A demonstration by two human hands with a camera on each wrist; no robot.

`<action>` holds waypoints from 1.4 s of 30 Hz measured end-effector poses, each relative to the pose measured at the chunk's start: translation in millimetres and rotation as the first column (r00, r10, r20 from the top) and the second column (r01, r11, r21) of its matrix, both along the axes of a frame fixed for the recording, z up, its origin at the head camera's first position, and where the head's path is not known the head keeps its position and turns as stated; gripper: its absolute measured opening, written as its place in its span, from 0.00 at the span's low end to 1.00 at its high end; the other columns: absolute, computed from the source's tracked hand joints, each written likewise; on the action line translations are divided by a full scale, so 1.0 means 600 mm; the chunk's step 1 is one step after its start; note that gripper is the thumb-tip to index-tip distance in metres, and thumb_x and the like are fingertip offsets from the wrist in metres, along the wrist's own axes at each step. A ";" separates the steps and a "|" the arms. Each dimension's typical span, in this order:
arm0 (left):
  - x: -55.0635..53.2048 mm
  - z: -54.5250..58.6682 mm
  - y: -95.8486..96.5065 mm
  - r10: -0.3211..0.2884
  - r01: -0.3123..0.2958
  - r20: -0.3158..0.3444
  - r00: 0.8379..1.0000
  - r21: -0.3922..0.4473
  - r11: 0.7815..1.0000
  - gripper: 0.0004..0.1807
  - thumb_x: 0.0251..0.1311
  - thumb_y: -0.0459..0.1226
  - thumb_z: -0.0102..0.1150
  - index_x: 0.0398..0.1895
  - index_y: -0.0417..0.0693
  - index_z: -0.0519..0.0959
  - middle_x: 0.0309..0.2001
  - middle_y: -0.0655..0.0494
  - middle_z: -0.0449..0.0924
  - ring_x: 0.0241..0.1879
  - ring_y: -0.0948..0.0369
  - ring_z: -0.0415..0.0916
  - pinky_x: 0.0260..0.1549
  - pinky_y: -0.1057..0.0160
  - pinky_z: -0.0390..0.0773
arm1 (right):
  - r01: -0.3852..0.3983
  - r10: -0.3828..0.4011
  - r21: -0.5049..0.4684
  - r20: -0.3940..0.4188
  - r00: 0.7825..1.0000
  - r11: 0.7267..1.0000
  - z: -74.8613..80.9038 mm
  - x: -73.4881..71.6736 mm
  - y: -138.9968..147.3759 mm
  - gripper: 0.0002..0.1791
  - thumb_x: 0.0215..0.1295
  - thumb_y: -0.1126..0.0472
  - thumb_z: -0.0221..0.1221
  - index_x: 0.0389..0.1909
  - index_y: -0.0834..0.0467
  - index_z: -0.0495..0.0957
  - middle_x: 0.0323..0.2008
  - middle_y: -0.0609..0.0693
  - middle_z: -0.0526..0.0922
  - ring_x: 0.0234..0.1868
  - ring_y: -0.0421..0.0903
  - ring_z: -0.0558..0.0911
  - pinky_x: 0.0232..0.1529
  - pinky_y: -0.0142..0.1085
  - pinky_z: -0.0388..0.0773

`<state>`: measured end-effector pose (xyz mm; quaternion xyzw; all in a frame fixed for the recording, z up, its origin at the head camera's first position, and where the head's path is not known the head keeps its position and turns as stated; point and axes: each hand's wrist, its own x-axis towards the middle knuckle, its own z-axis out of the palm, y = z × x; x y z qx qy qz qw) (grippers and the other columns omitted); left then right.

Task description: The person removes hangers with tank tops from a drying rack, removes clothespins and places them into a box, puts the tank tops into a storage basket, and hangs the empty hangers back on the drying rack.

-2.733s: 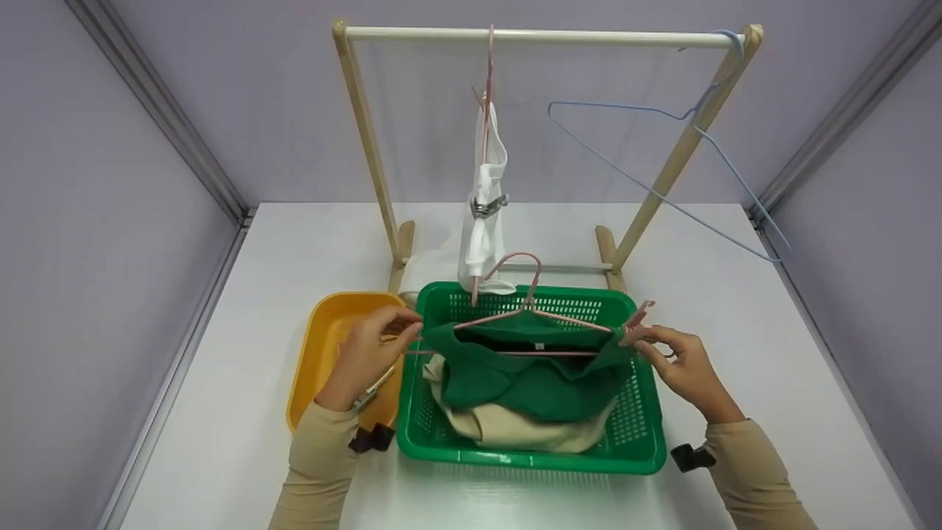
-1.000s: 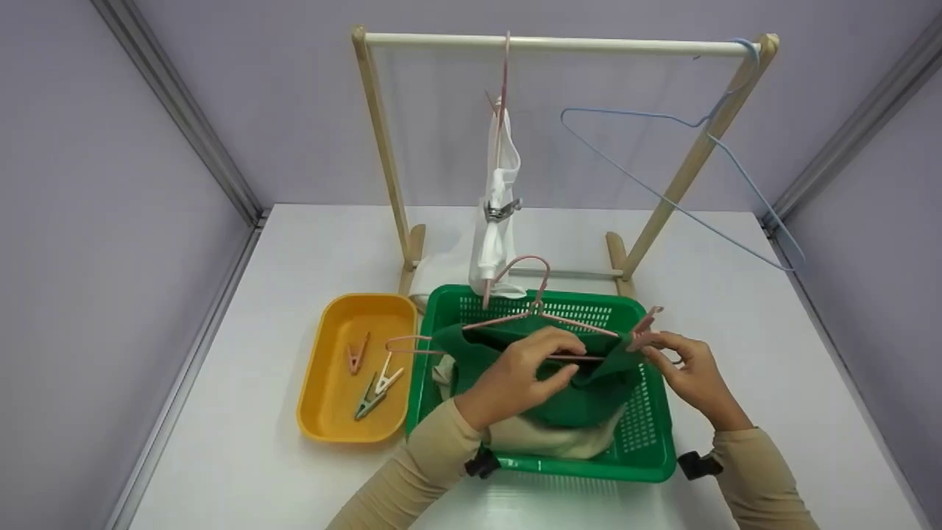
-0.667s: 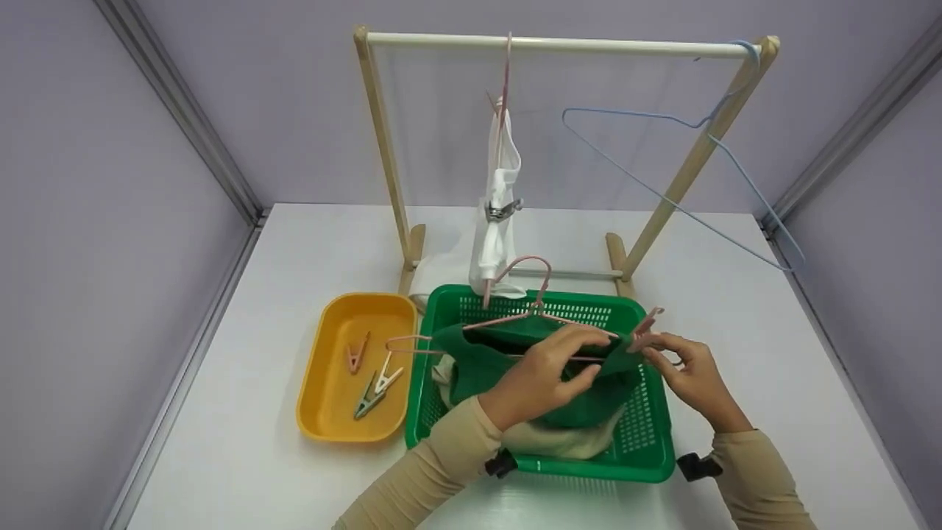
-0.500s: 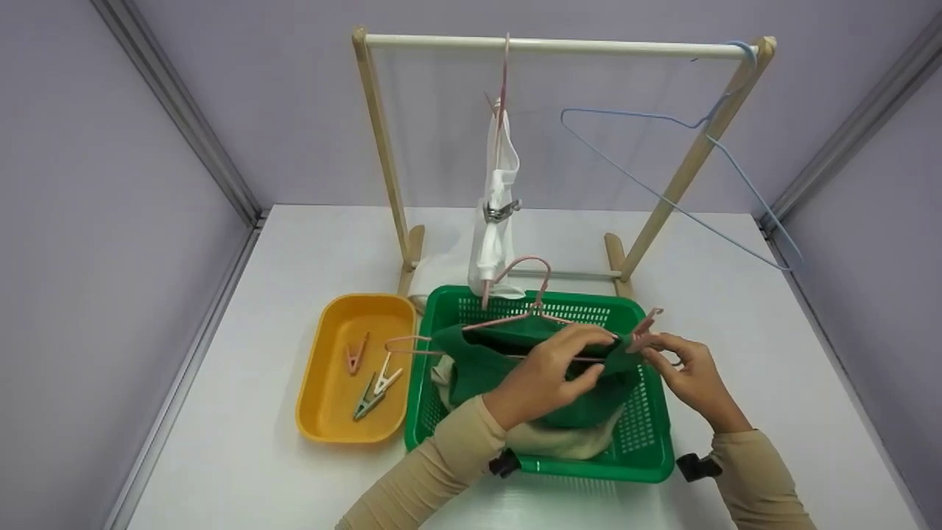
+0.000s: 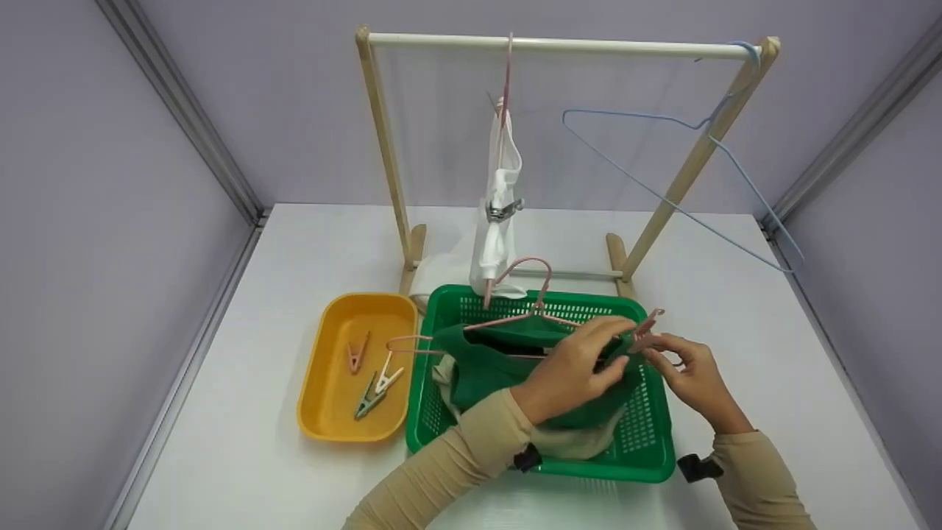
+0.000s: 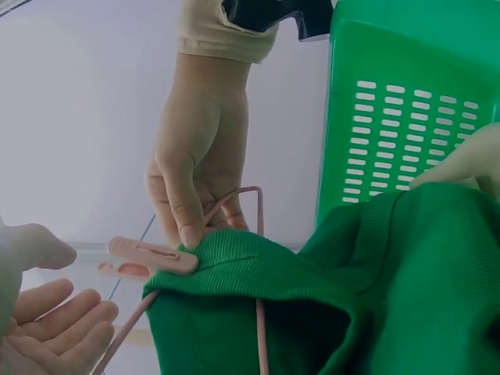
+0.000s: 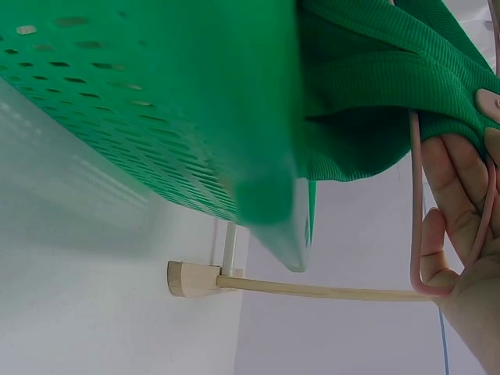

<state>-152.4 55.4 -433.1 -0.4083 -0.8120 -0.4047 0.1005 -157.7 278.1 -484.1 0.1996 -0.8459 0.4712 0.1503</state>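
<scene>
A green ribbed top (image 5: pixel 478 368) lies over a pink wire hanger (image 5: pixel 539 304) above the green basket (image 5: pixel 530 467). At its right shoulder a pink clothespin (image 6: pixel 152 255) clips the fabric and hanger. My right hand (image 5: pixel 695 375) pinches that shoulder beside the clothespin, thumb in front and fingers behind; in the right wrist view the hanger's end loop (image 7: pixel 416 211) passes across the fingers. My left hand (image 5: pixel 570 368) is close to the same shoulder, fingers loosely bent. In the left wrist view its fingertips (image 6: pixel 94 312) are apart from the clothespin.
A yellow tray (image 5: pixel 313 368) at left holds a pink, a white and a grey-green clothespin. Behind stands a rack (image 5: pixel 589 44) bearing a clipped white garment (image 5: pixel 494 246) on a pink hanger and a bare blue hanger (image 5: pixel 633 112). Beige cloth (image 5: pixel 581 442) lies in the basket.
My left hand has left the hanger's left end and crossed rightward over the top to beside the clothespin. My right hand keeps its pinch at the right shoulder.
</scene>
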 end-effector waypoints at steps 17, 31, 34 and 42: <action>-0.019 0.016 0.043 0.111 -0.132 -0.102 0.989 -0.235 0.963 0.26 0.68 0.42 0.54 0.67 0.44 0.67 0.59 0.51 0.76 0.53 0.66 0.78 0.53 0.77 0.77 | 0.005 -0.005 0.004 -0.007 1.000 1.000 0.001 0.001 -0.002 0.12 0.54 0.82 0.58 0.39 0.72 0.81 0.40 0.21 0.79 0.43 0.18 0.77 0.40 0.11 0.74; -0.021 0.019 0.051 0.126 -0.159 -0.135 0.983 -0.267 0.950 0.22 0.67 0.46 0.55 0.59 0.45 0.74 0.49 0.55 0.79 0.44 0.69 0.79 0.45 0.81 0.78 | 0.008 -0.006 0.024 -0.088 0.996 1.000 0.002 0.000 -0.005 0.14 0.51 0.83 0.60 0.39 0.72 0.81 0.42 0.22 0.78 0.43 0.17 0.76 0.41 0.10 0.72; -0.022 0.019 0.051 0.134 -0.166 -0.133 0.982 -0.271 0.948 0.20 0.68 0.47 0.54 0.56 0.45 0.76 0.47 0.55 0.79 0.42 0.68 0.78 0.42 0.81 0.78 | 0.014 -0.010 0.044 -0.090 0.996 0.999 0.004 0.000 -0.006 0.14 0.50 0.83 0.60 0.39 0.71 0.82 0.43 0.24 0.79 0.44 0.17 0.76 0.43 0.10 0.72; -0.022 0.015 0.052 0.119 -0.136 -0.085 0.989 -0.223 0.965 0.16 0.68 0.45 0.53 0.51 0.46 0.78 0.44 0.56 0.81 0.39 0.68 0.77 0.42 0.82 0.77 | 0.013 -0.008 0.063 -0.076 0.997 0.998 0.004 0.001 -0.006 0.14 0.50 0.82 0.61 0.38 0.68 0.83 0.41 0.26 0.81 0.43 0.18 0.76 0.42 0.11 0.73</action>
